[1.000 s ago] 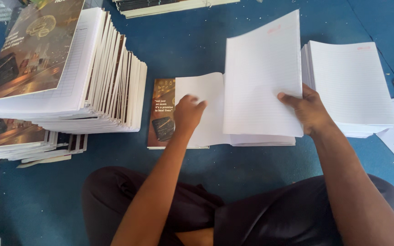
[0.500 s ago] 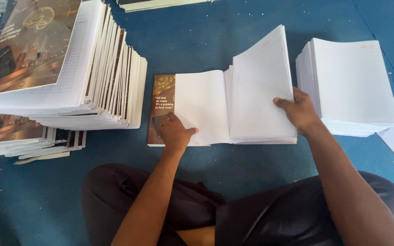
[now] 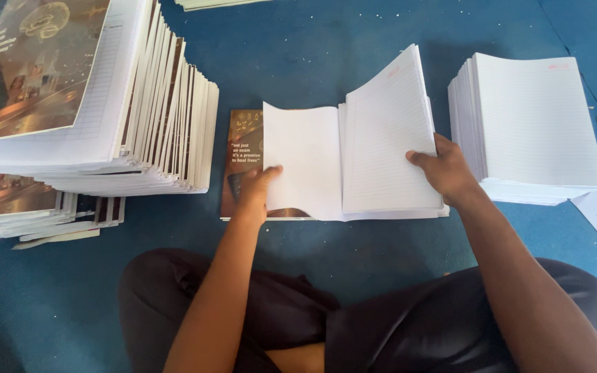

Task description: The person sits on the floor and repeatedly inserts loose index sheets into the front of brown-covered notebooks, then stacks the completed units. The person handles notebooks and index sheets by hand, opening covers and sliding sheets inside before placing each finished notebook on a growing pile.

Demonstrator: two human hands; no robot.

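White page stacks (image 3: 540, 124) (image 3: 105, 103) flank the open notebook (image 3: 340, 166).
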